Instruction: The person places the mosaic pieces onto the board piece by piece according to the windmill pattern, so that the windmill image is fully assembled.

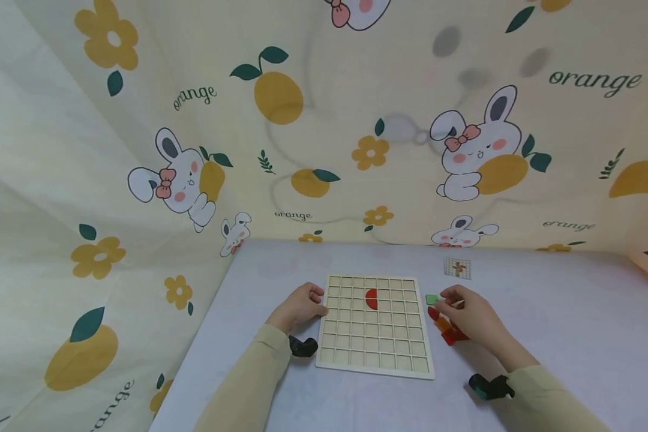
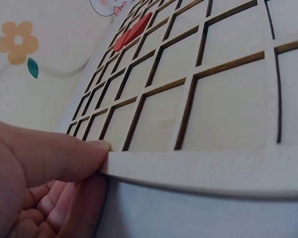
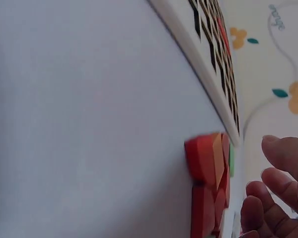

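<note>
A pale wooden grid board (image 1: 351, 359) lies on the white table, with two red quarter-round pieces (image 1: 372, 299) forming a half disc in its upper middle cells. My left hand (image 1: 302, 305) holds the board's left edge; in the left wrist view the thumb (image 2: 82, 156) lies on the rim and a finger is under it. Over a small pile at the board's right side hovers my right hand (image 1: 474, 315), its fingers loosely bent and nothing seen between them. Red pieces (image 3: 202, 210), an orange piece (image 1: 441, 324) and a green square (image 1: 431, 299) make up that pile, partly hidden by the hand.
A small card (image 1: 458, 268) with a grid and a red pinwheel-like pattern lies behind the pile. Printed cloth (image 1: 324, 150) with rabbits and oranges hangs at the back and left of the table. Dark wrist devices (image 1: 490, 387) sit at both sleeves.
</note>
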`<state>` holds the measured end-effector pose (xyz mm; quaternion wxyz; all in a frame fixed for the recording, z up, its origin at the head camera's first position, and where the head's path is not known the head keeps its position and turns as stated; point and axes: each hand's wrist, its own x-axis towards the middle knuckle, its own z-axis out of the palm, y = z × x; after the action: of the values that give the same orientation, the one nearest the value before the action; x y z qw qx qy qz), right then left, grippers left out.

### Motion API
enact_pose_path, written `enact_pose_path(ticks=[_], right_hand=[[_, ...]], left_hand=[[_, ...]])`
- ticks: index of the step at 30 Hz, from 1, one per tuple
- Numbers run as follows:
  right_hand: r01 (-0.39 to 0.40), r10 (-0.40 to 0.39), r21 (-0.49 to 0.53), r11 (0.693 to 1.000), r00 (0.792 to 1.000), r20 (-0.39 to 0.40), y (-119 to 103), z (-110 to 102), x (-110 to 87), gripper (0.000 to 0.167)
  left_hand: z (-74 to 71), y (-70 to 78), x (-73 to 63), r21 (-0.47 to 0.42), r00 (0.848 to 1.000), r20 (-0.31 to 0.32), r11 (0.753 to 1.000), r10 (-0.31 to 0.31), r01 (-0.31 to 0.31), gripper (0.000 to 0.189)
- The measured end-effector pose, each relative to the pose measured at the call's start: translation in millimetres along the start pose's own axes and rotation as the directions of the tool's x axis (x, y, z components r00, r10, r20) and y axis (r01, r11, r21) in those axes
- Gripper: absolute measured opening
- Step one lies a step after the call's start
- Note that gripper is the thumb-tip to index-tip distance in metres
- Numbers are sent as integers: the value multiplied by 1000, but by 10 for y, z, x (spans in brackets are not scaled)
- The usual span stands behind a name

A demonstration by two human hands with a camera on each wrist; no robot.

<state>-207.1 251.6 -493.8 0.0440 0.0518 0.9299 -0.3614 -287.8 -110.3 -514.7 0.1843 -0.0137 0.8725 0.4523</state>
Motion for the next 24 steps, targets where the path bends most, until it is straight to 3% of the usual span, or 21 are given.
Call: enact_pose_path(ticks=[17, 24], right_hand=[[-89, 89, -31, 996, 996, 10, 373, -199, -40, 53], [-71, 71, -82, 994, 997, -1, 545, -318, -89, 54]], left_hand=[[26, -7, -4, 8, 1000, 8, 1000, 22, -22, 39], [-7, -2, -2, 13, 1000, 10, 1000, 23, -23, 39]])
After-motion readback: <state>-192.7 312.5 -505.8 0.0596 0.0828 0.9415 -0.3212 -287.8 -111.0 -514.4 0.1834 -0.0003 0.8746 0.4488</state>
